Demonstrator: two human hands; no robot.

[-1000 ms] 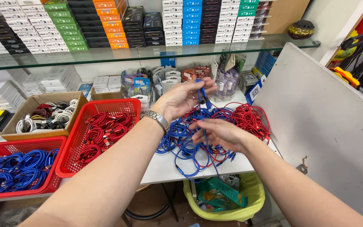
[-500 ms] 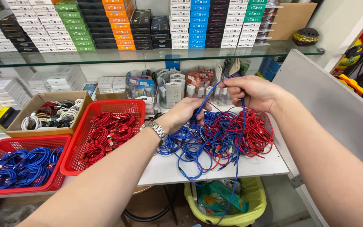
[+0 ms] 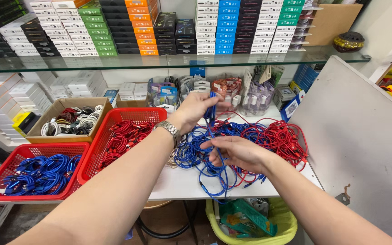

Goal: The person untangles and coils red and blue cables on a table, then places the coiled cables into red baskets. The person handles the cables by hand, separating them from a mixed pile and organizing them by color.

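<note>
Here, the left hand (image 3: 199, 109) pinches a thin blue cable (image 3: 212, 136) above the tangled red-and-blue cable pile (image 3: 268, 136) on the white table (image 3: 178, 183); the right hand (image 3: 239, 153), just below, closes its fingers on the same strand.

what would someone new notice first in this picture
Probably the tangled heap of red and blue cables mid-table, where the left hand lifts a blue cable above the right hand. Next, two red baskets of sorted cables at left, under shelves of colourful boxes.
</note>
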